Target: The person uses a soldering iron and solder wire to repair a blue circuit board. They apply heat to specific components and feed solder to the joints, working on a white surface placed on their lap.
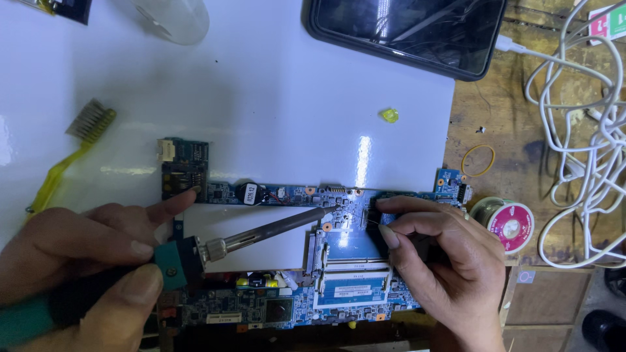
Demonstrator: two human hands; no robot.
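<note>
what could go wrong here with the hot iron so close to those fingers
The soldering iron tip sits on the blue circuit board right beside the right hand, whose fingers pinch thin solder wire; a slip might burn them. The left hand grips the iron far back, so the tip may wander onto neighbouring components.

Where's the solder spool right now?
In the head view the solder spool sits on the wooden bench at the right, just past the circuit board's right edge, beside the right hand, below a rubber band.
</note>
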